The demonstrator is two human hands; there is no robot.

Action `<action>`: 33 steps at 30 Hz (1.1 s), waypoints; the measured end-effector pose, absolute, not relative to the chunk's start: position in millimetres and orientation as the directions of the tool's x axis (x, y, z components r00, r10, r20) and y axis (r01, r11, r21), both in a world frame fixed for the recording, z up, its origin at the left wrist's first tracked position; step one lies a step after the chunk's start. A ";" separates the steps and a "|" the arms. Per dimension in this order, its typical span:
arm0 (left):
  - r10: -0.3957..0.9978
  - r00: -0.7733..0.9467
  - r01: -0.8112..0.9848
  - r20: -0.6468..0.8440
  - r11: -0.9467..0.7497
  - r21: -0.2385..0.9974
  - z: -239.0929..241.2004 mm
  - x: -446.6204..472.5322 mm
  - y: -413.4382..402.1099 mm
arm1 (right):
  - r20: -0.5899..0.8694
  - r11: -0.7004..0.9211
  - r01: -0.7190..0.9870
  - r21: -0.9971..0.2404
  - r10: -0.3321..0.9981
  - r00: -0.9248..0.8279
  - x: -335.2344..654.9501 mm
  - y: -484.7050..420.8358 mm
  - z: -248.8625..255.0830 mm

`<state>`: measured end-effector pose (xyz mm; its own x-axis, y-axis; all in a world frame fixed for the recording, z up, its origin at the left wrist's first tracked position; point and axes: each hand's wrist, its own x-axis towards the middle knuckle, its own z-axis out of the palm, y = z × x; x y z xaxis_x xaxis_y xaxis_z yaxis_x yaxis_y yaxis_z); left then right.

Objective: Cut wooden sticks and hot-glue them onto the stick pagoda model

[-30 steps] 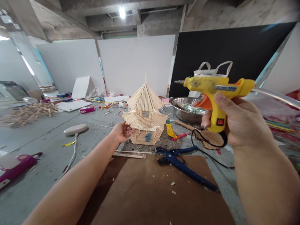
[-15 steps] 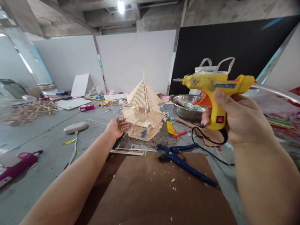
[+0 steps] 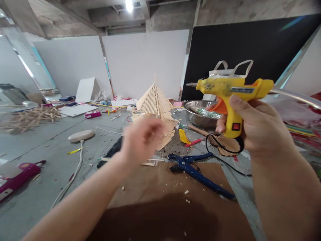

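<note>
My right hand [image 3: 258, 129] grips a yellow hot glue gun [image 3: 229, 95] held up at the right, nozzle pointing left, a clear glue stick sticking out behind. A model pagoda of wooden sticks [image 3: 156, 102] stands on the floor ahead. My left hand [image 3: 140, 140] is raised in front of the model's lower part and is smeared by motion, so its fingers do not show clearly. The model's base is hidden behind that hand.
Blue cutters [image 3: 198, 174] lie on brown cardboard [image 3: 155, 201]. A steel bowl [image 3: 198, 115], a white bag [image 3: 225, 72], a red pen [image 3: 194, 143], a yellow piece [image 3: 183, 136], a stick pile [image 3: 30, 117], a white power strip [image 3: 80, 136] and a magenta tool [image 3: 15, 177] lie around.
My left hand has left the model's side and swung up toward me, now blurred in front of it. The glue gun has stayed almost in place.
</note>
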<state>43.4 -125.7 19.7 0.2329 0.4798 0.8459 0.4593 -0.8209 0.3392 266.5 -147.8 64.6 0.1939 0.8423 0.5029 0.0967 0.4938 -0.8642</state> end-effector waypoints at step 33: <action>0.548 0.836 0.547 -0.026 -0.830 0.106 -71.2 95.9 -160.4 | 0.523 0.513 0.104 -0.852 0.836 0.166 269.5 -147.6 64.0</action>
